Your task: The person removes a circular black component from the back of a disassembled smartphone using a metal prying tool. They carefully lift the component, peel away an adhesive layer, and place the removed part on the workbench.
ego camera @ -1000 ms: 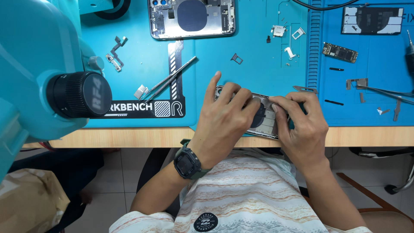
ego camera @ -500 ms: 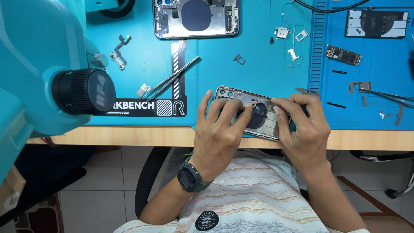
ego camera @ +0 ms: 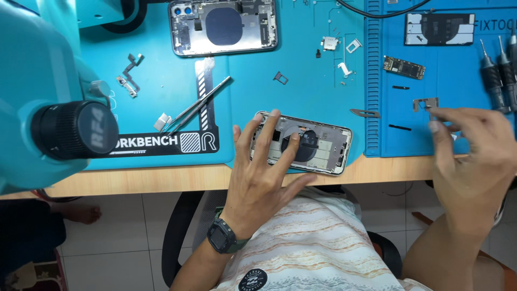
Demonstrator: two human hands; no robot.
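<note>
At the centre of the frame, an opened phone housing point(ego camera: 309, 143) lies on the teal mat point(ego camera: 301, 59) near the front edge of the desk point(ego camera: 161, 180). The left hand point(ego camera: 264, 172) rests on it, fingers spread flat over its inner parts. At the right of the frame, the right hand point(ego camera: 474, 156) hovers over the blue mat point(ego camera: 447, 70), fingers loosely apart and empty, just beside a small metal bracket point(ego camera: 425, 103). Tweezers point(ego camera: 196, 105) lie left of centre.
</note>
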